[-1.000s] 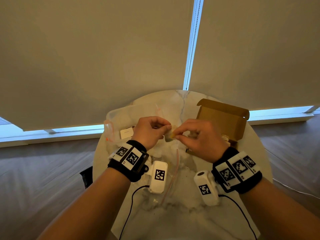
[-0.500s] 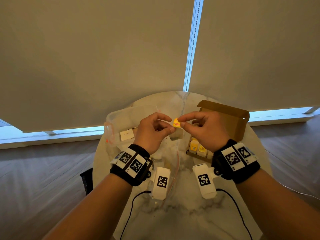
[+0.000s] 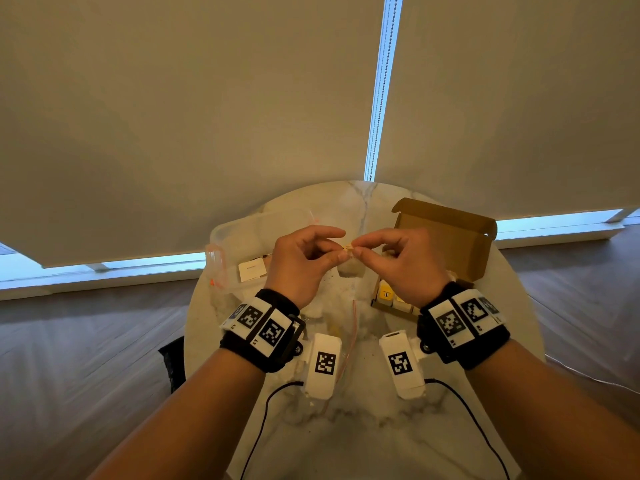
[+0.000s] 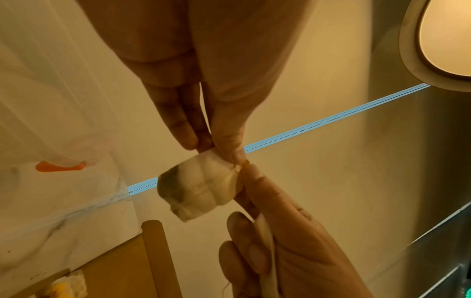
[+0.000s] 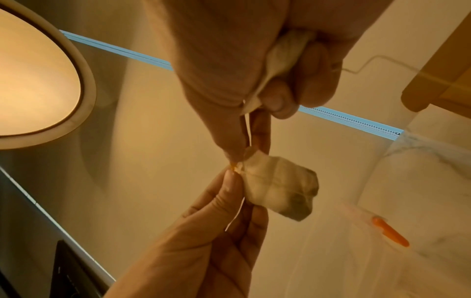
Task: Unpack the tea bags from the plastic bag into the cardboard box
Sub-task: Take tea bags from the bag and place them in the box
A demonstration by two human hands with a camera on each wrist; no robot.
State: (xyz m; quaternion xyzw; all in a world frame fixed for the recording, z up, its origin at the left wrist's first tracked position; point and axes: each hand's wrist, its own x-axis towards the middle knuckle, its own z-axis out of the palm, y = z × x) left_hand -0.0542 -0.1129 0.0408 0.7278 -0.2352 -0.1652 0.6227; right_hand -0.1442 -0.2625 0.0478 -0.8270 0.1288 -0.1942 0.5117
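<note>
Both hands have lifted a touch since half a second back, and the yellow tag that was showing between the fingertips is now mostly buried in the pinch. The left hand [image 3: 300,263] and right hand [image 3: 403,263] meet fingertip to fingertip just left of the cardboard box [image 3: 446,237], each nipping the top of 1 tea bag [image 4: 201,186], which hangs free above the marble table [image 3: 349,424]. In the right wrist view the right hand also has a 2nd tea bag [image 5: 285,51] curled into its palm, with a loose string [image 5: 377,60] trailing toward the box.

The box sits open with its lid up and a few yellow-tagged tea bags [image 3: 388,294] already lined along its near edge. The clear plastic bag [image 3: 249,251] lies well left of the box with at least 1 white packet left in it, so I'd say the job is only partway done.

What worries me: 2 hands tugging on 1 thin paper bag near the staple could tear it or snap the string, and tea goes everywhere. The palmed bag could slip out while the fingers are busy. That trailing string could also snag on the box lid and drag it
</note>
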